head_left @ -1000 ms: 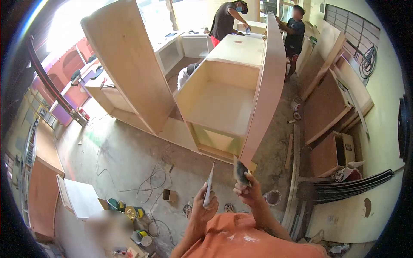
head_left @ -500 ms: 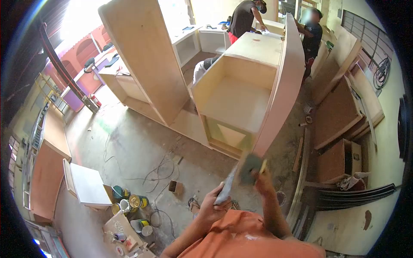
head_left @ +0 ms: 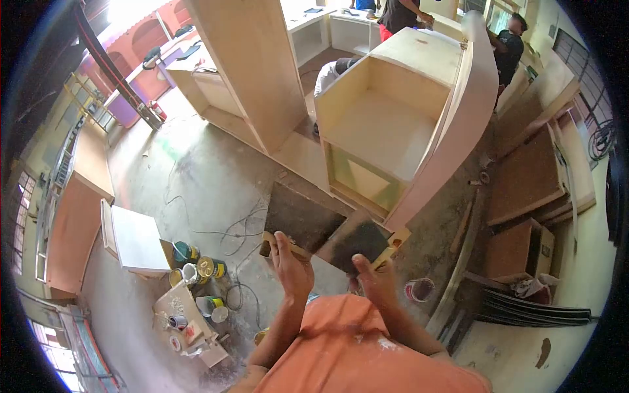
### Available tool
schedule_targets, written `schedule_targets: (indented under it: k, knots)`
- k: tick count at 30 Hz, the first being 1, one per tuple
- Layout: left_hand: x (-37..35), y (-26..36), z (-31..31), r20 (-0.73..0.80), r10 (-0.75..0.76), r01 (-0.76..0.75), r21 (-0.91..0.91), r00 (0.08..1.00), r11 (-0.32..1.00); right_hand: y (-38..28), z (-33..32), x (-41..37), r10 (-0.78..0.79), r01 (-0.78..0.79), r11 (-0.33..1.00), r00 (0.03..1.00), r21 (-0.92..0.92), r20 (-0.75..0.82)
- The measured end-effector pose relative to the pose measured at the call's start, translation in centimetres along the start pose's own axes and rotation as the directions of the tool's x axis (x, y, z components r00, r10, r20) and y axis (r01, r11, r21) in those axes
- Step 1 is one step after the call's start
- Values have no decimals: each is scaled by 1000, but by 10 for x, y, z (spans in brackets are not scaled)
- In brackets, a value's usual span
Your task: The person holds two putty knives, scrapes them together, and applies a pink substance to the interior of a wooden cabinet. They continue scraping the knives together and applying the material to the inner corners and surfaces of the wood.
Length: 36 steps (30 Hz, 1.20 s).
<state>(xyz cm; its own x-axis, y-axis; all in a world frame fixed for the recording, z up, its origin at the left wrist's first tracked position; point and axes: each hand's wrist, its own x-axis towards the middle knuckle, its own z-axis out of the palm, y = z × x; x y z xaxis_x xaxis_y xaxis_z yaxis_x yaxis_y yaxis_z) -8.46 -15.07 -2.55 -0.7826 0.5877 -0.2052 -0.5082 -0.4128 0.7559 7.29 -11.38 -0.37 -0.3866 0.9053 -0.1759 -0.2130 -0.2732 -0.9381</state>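
Observation:
My left hand (head_left: 293, 270) is closed at the near left edge of a dark, flat sheet (head_left: 304, 216) that looks like sandpaper, spread in front of me. In my right hand (head_left: 375, 283) is a sanding block with a dark face (head_left: 359, 245) and a yellowish wooden edge along its right side. My right thumb lies on the block's near edge. Sheet and block are held side by side above the floor, almost meeting at their inner corners. Part of my left fingers' grip is hidden.
A large unfinished wooden cabinet (head_left: 393, 124) stands ahead, with a person crouching behind it and others further back. Paint cans (head_left: 211, 267) and a white-topped box (head_left: 137, 239) are at left. A bucket (head_left: 419, 289) stands at right. Cords (head_left: 229, 232) cross the floor.
The pale sheet edge in my left hand has turned to show a broad dark face. My right hand has turned the block flat beside it. My view has tipped down.

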Motion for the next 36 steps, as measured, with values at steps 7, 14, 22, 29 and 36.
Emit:
schedule_targets:
  k: [7, 14, 22, 29, 36]
  knots:
    - [-18, -5, -9, 246, 112, -235, 556, 963, 797, -19, 3, 5, -28, 31, 995, 999, 91, -34]
    - [-15, 39, 2, 606, -442, -412, 786, 661, 461, -5, -28, 32, -79, 77, 997, 991, -17, -106]
    - [-30, 1, -30, 221, -466, 278, 563, 857, 778, -37, -49, 30, -444, 503, 860, 821, 88, -360]
    - [-45, -10, 11, 270, -405, 415, 22, 874, 910, 24, -69, 19, 106, 463, 301, 852, -833, 512]
    - [-40, -14, 5, 284, -448, 459, 30, 848, 888, 11, -64, 6, -276, 281, 709, 955, -647, 111]
